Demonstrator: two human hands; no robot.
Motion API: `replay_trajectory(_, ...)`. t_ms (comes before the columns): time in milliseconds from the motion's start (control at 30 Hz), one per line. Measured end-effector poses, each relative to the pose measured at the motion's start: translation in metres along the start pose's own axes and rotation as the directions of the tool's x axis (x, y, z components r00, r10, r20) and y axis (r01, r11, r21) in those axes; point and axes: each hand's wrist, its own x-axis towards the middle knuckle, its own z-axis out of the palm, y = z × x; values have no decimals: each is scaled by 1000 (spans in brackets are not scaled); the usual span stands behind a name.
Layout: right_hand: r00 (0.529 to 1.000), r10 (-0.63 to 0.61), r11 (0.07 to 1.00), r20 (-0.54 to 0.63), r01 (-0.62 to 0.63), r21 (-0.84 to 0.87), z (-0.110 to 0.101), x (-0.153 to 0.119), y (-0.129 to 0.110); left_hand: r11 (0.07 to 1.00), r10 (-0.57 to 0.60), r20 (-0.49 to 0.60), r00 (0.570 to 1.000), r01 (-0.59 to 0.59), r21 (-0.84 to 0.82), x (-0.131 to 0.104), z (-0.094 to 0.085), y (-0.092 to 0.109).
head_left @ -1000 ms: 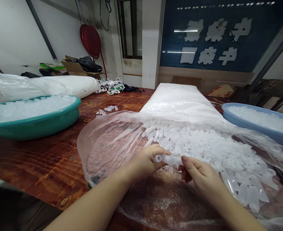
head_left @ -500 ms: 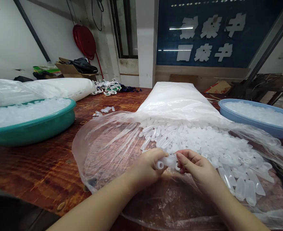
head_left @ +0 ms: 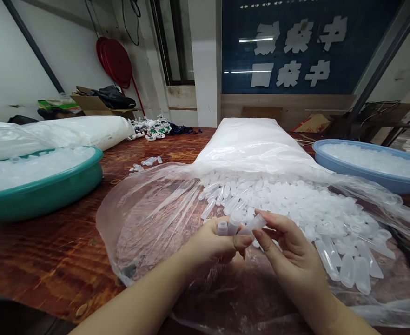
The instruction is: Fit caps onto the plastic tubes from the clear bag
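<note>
My left hand (head_left: 210, 244) is closed around a couple of small translucent plastic tubes (head_left: 233, 223), with a round open neck facing me on one of them. Between the thumb and fingers of my right hand (head_left: 292, 253) is another translucent plastic tube (head_left: 258, 223), tilted, its lower end reaching the left hand's fingers. Both hands hover in front of a heap of similar loose plastic pieces (head_left: 295, 200). That heap spills from a large clear plastic bag (head_left: 145, 209) spread over the table. The hidden fingers of my left hand may cover more pieces.
A green basin (head_left: 51, 193) of white pieces stands left, a blue basin (head_left: 368, 170) right. A full white bag (head_left: 250, 139) lies behind the heap. A black-handled tool (head_left: 409, 253) lies at right. Few loose pieces (head_left: 149, 161) rest on the wooden table (head_left: 51, 260).
My left hand has turned so its tubes stand more upright. My right hand has tilted the tube it holds upward. The view has shifted slightly to the right.
</note>
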Motion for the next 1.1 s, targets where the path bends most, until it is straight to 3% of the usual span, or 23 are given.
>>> replay_trajectory(100,993,-118,993,-12,118,-32,3,0,-1,999,36,-27,999,-35,28,0,0,0)
replay_trajectory(300,991,-132,991,5,132,-11,8,-3,-13,996,86,45,995,-85,-17,-3,-4,-1)
replay_trajectory(533,981,-191,979,44,194,-68,9,-3,-16,995,80,27,996,-81,49,-5,-2,-3)
replay_trajectory(667,999,-18,997,50,21,-68,6,2,-13,993,64,26,998,-66,103,-2,-1,-3)
replay_trajectory(767,976,216,970,43,-209,-127,-7,12,-12,969,111,-153,982,-73,237,3,-4,-2)
replay_trajectory(833,939,333,909,80,-298,-291,-18,20,-12,925,181,-268,946,-71,373,7,-9,-3)
replay_trajectory(900,905,374,835,202,-235,-497,-25,24,-11,869,226,-324,919,-40,494,10,-16,-4)
replay_trajectory(1000,845,359,729,397,12,-684,-25,23,-6,817,263,-360,895,-7,577,12,-22,-7)
replay_trajectory(1100,835,353,602,423,143,-786,-15,18,0,815,301,-370,879,-36,578,12,-23,-8)
